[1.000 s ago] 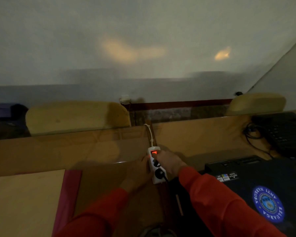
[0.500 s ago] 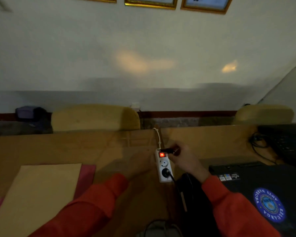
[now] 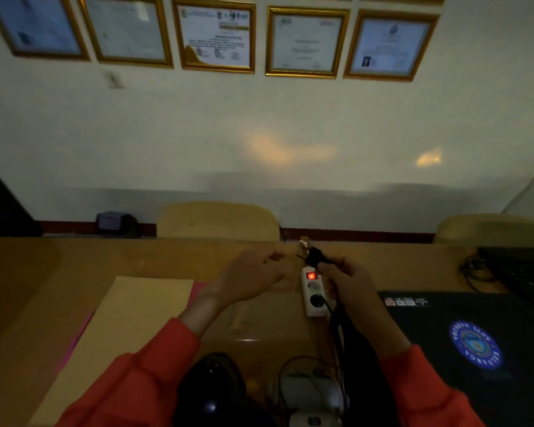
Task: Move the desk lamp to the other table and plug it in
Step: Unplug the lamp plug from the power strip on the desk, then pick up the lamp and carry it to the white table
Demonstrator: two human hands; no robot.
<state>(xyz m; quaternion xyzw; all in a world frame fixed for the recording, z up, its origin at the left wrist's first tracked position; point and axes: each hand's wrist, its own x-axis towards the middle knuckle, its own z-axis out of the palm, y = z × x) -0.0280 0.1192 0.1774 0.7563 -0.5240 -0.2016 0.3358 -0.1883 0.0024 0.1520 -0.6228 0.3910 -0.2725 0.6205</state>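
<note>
Above the power strip [image 3: 314,290] | right hand [image 3: 349,280] pinches a black plug [image 3: 314,253], cord trailing down toward the lap | left hand [image 3: 253,277] loose, fingers half-curled, holding nothing, just left of the strip | strip's red switch lit, upper socket free, lower socket occupied | strip lies on wooden table [image 3: 74,266] beside a black laptop [image 3: 475,340]

A power strip [image 3: 314,291] lies on the tabletop [image 3: 74,272] at centre, with a plug [image 3: 318,301] in its near socket. A laptop [image 3: 475,349] sits to its right, a folder [image 3: 130,328] to its left. Two chairs [image 3: 218,221] stand behind the far edge, with framed certificates [image 3: 216,38] on the wall above.
</note>
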